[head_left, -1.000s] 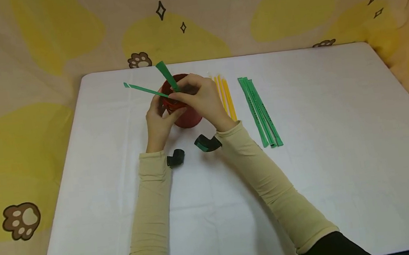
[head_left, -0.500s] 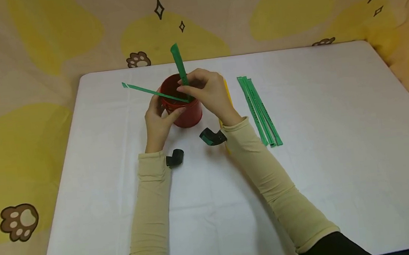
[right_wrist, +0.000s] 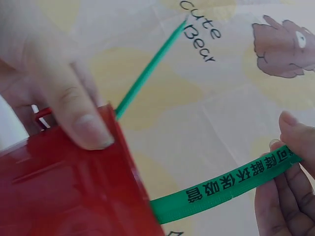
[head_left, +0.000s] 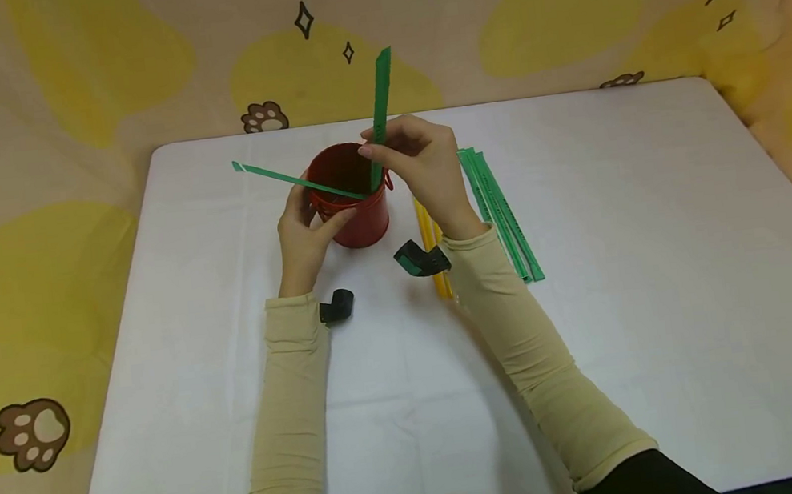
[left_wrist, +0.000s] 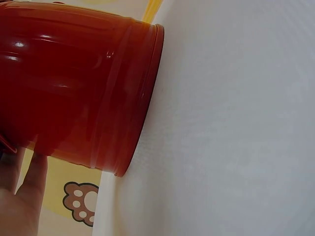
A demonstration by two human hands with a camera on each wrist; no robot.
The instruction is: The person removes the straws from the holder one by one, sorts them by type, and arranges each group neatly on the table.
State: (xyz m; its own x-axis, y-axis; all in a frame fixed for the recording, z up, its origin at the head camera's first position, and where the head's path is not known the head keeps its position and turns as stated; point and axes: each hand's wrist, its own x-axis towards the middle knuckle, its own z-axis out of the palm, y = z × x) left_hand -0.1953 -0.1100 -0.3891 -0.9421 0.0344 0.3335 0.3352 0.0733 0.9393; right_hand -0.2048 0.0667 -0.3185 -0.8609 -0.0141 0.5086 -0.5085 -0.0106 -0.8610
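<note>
A small red bucket (head_left: 366, 226) stands on the white table, and my left hand (head_left: 303, 245) grips its left side with the thumb in front near the rim. One green paper-wrapped straw (head_left: 272, 175) leans out of the bucket to the left. My right hand (head_left: 434, 170) pinches a second green wrapped straw (head_left: 382, 91) between thumb and fingers; its lower end is inside the bucket. In the right wrist view this held straw (right_wrist: 221, 189) bows slightly and bears black printed characters. The red bucket (left_wrist: 74, 88) fills much of the left wrist view.
Several green wrapped straws (head_left: 509, 215) lie side by side to the right, partly behind my right hand and sleeve. Yellow straws (head_left: 430, 239) lie beneath the right wrist, mostly covered. A patterned yellow cloth (head_left: 524, 16) hangs behind the table (head_left: 662, 291).
My right hand has moved right across the bucket's mouth, and the straw it holds has swung from leaning left to leaning right. The left hand and the other straw stay nearly in place.
</note>
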